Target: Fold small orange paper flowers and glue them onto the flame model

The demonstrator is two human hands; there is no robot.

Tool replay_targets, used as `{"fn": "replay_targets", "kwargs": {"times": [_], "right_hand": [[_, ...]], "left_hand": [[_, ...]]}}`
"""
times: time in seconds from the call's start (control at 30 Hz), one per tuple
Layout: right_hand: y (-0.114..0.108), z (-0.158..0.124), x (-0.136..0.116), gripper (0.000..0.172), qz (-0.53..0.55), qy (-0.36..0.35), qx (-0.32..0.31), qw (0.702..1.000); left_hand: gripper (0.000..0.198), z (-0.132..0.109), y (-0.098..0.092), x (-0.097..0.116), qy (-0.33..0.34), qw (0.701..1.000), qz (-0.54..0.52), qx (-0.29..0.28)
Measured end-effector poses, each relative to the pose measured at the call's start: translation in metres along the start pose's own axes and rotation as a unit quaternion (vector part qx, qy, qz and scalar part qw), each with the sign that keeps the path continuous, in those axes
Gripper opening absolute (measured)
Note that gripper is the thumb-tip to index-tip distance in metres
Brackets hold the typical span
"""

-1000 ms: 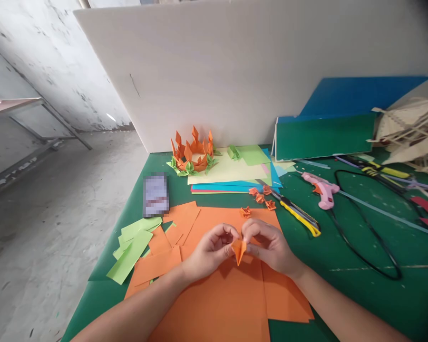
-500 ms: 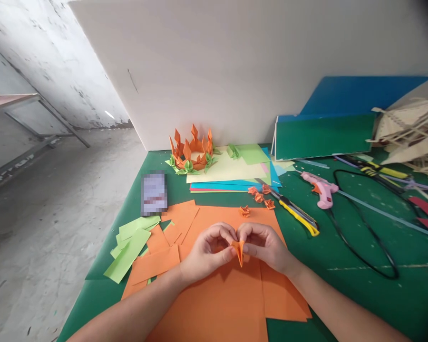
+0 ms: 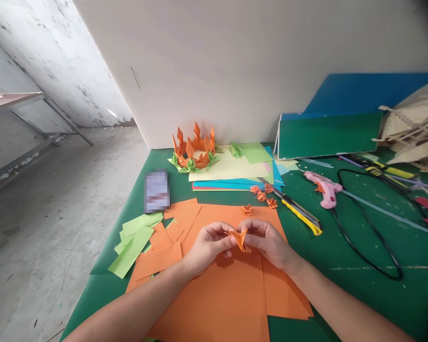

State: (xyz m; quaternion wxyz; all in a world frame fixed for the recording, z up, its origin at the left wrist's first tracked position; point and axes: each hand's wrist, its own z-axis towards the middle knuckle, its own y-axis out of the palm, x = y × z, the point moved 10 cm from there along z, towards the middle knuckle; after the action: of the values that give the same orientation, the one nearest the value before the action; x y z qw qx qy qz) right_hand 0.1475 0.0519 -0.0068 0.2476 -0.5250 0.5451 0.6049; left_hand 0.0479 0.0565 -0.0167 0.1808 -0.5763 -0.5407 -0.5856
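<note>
Both hands meet over a large orange paper sheet [image 3: 221, 304] on the green table. My left hand [image 3: 209, 247] and my right hand [image 3: 269, 242] each pinch a side of a small folded orange paper piece [image 3: 240, 237], held just above the sheet. Its flaps spread out between my fingertips. Several small folded orange flowers [image 3: 260, 195] lie just beyond my hands. An orange paper crown with green leaves [image 3: 194, 153] stands at the back of the table.
A yellow utility knife [image 3: 299, 216] lies right of the flowers. A pink glue gun [image 3: 324, 190] with a black cord [image 3: 371, 237] sits farther right. Green paper scraps [image 3: 133, 242] and a phone [image 3: 156, 191] lie left. Coloured sheets [image 3: 231, 173], a green-blue folder [image 3: 328, 133] and a white board [image 3: 242, 61] stand behind.
The folded orange piece has gone from a narrow downward point to a wider, spread shape. Both hands have shifted slightly up and away from me.
</note>
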Motion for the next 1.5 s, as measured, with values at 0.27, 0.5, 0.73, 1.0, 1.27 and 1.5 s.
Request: {"fn": "replay_targets", "kwargs": {"times": [0.27,0.5,0.73,1.0,1.27,1.5], "right_hand": [[0.0,0.0,0.0,0.026,0.025,-0.002,0.003,1.0],[-0.003,0.002,0.005,0.024,0.017,0.012,0.005,1.0],[0.0,0.001,0.015,0.027,0.076,0.075,-0.01,0.994],[-0.005,0.002,0.028,0.029,0.098,0.125,-0.005,0.987],[-0.004,0.0,0.025,0.026,0.093,0.119,0.015,0.988],[-0.005,-0.001,0.026,0.033,0.05,0.122,0.042,0.99]], "left_hand": [[0.031,0.0,0.006,-0.004,-0.034,0.998,-0.041,-0.042],[0.025,0.003,0.005,0.01,0.029,0.999,-0.025,-0.017],[0.026,0.002,0.003,-0.004,-0.048,0.997,-0.055,-0.024],[0.029,0.004,0.003,-0.005,-0.045,0.997,-0.056,-0.022],[0.029,0.0,0.006,0.006,0.023,0.999,0.035,-0.003],[0.036,-0.002,0.008,0.0,0.034,0.996,0.083,-0.005]]}}
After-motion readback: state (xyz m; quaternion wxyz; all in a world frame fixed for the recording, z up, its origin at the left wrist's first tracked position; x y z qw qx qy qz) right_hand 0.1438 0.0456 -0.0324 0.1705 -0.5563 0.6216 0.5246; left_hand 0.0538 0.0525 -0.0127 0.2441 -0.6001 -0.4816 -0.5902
